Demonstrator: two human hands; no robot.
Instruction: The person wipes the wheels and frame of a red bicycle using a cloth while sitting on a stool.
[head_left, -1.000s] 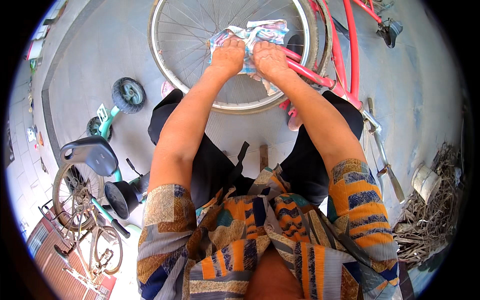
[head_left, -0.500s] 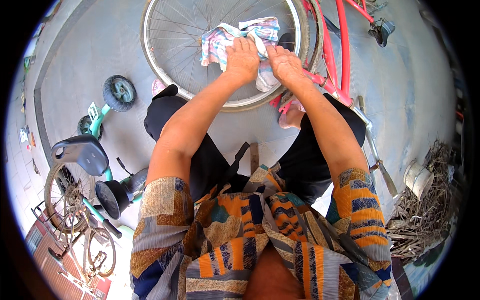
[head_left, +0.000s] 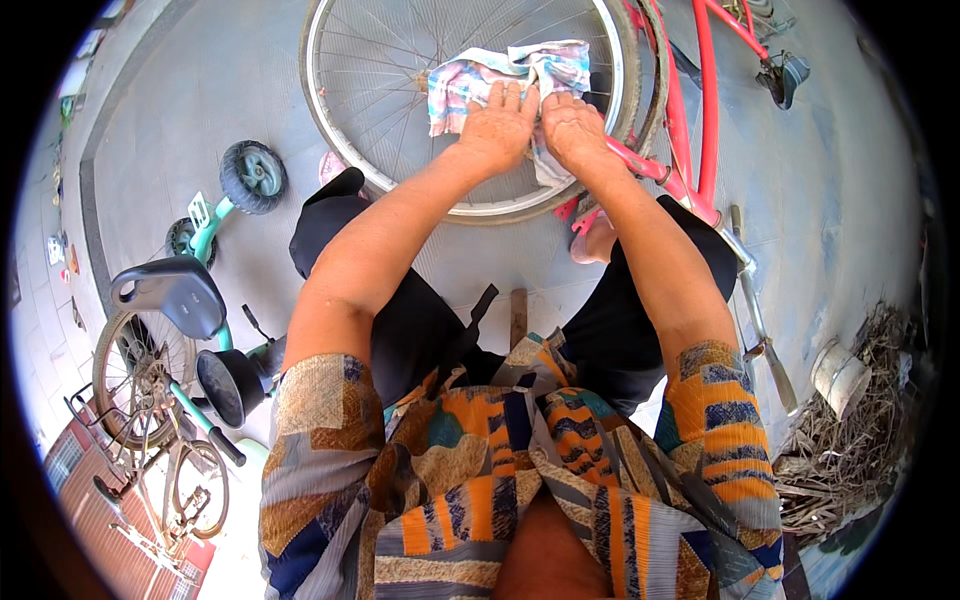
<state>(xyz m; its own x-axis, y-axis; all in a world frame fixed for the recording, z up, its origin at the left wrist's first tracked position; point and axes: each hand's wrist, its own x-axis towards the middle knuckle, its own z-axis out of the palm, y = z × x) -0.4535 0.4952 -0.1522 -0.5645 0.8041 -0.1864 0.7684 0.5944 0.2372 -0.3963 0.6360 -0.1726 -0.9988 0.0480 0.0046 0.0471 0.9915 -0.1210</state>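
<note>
A checked cloth (head_left: pixel 460 92) in white, pink and blue is spread over the spokes of a bicycle wheel (head_left: pixel 328 130). My left hand (head_left: pixel 500 128) lies on the cloth's near side, its fingers bent down onto the fabric. Right beside it, my right hand (head_left: pixel 574 130) grips the cloth near the wheel's right rim, with a loose corner hanging below. The fingertips of both hands are partly hidden in the folds. On the right, the wheel adjoins a red bicycle frame (head_left: pixel 707 110).
A teal child's tricycle with a black seat (head_left: pixel 170 297) and a dark wheel (head_left: pixel 253 177) stands at left. Beyond it is another bicycle (head_left: pixel 150 400). To the right are a metal handlebar (head_left: pixel 752 300), a white bucket (head_left: pixel 838 378) and a pile of dry twigs (head_left: pixel 850 440).
The whole scene has shifted slightly right and down in the view. Both hands stay on the cloth over the spokes; the left hand's fingers look a little more spread.
</note>
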